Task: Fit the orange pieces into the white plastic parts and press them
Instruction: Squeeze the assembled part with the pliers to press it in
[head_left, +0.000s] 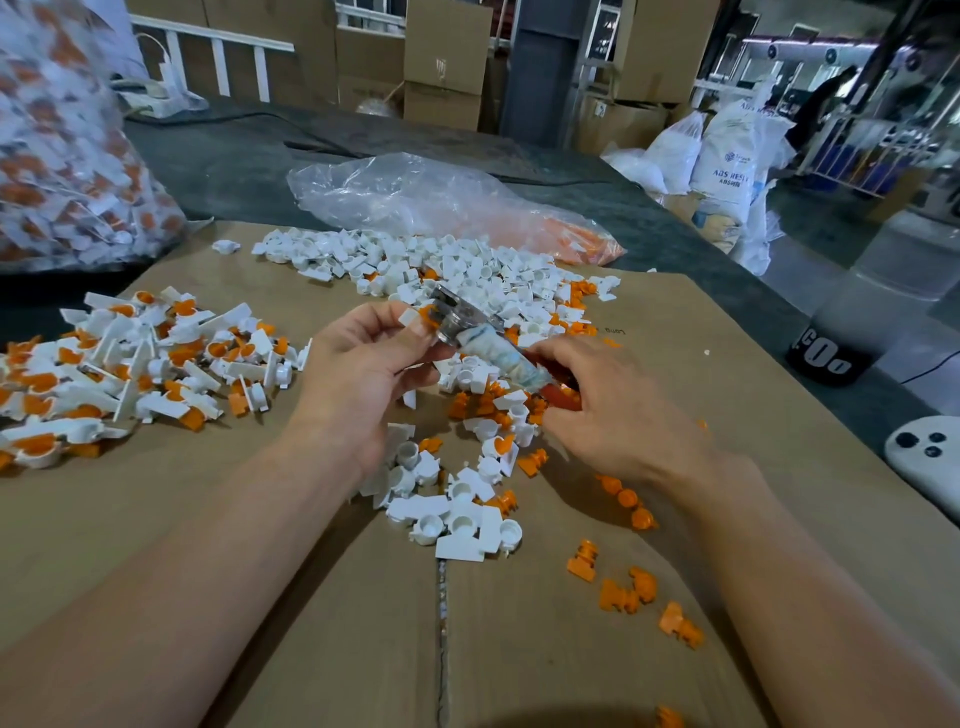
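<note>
Bare hands: two, left (358, 379) and right (613, 415)
Clear plastic bags: two are seen (78, 156) (441, 208)
Small metal hammer (470, 325): one
Loose white plastic parts (415, 260): too many to be counted

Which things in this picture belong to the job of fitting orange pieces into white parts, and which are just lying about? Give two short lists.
Belonging to the job:
- left hand holding a white part with an orange piece
- right hand holding a small hammer
- loose white parts
- loose orange pieces
- assembled pile

Lying about:
- white controller
- cardboard boxes
- white sacks

Cardboard sheet (260, 519) bears, seemingly, plastic parts (457, 514).
</note>
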